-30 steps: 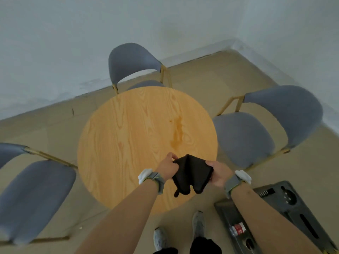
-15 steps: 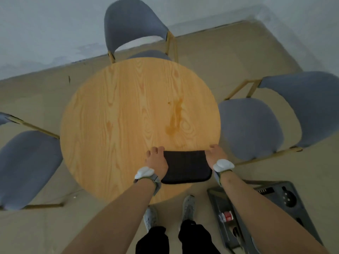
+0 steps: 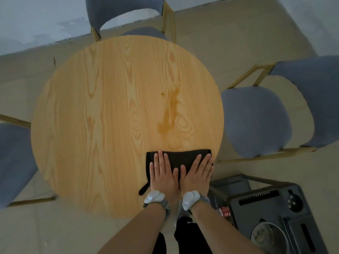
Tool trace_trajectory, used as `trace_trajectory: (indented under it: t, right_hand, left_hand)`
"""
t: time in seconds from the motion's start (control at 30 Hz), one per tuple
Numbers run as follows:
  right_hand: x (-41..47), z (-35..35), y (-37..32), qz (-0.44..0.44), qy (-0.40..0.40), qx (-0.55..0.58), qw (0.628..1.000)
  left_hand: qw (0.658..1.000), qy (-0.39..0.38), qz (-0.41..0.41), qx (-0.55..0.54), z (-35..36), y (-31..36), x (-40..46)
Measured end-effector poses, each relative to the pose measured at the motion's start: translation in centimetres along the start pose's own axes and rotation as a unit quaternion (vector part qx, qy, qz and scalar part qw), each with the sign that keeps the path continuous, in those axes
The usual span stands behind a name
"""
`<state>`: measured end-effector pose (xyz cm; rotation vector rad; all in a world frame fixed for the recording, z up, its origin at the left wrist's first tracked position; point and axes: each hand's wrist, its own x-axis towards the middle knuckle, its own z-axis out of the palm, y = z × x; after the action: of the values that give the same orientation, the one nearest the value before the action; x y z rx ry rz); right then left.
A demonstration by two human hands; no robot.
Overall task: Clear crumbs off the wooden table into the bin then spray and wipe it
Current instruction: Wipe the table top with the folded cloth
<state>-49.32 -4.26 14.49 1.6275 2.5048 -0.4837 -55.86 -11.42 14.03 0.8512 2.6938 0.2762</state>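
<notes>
Since half a second ago both hands have moved from the cloth's side edges onto its top. A second ago the cloth [image 3: 180, 158] hung bunched between the hands above the table; it now lies flat and folded on the table [image 3: 110, 116], at the near right edge.

Left hand [image 3: 163, 173]: palm down, fingers straight and together, pressing the left half of the cloth. It grips nothing.

Right hand [image 3: 197, 174]: palm down, fingers straight and slightly spread, pressing the right half of the cloth. It grips nothing. The thumbs lie side by side at the cloth's middle.

A dark stain [image 3: 170, 114] marks the table just beyond the cloth. Both forearms reach forward from the lower edge of the view. Each wrist carries a band with a white unit [image 3: 153, 197].

A grey cart [image 3: 271, 204] stands on the floor to the right of the table.
</notes>
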Motion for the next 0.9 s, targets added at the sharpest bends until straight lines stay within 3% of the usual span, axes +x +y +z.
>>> trace_trajectory:
  t: [0.2, 0.63, 0.9]
  right_hand:
    - [5.5, -0.3, -1.3, -0.033, 0.035, -0.022, 0.999]
    - [19.5, -1.8, -7.6, -0.061, 0.06, -0.019, 0.996]
    - [27.4, -3.1, -11.5, -0.046, 0.08, -0.023, 0.995]
  left_hand:
    - [0.998, 0.041, -0.046, -0.011, -0.2, 2.1, 5.4]
    - [0.994, 0.106, -0.038, 0.013, -1.6, 3.5, 20.2]
    - [0.995, 0.104, 0.006, 0.0, -3.3, 4.4, 30.1]
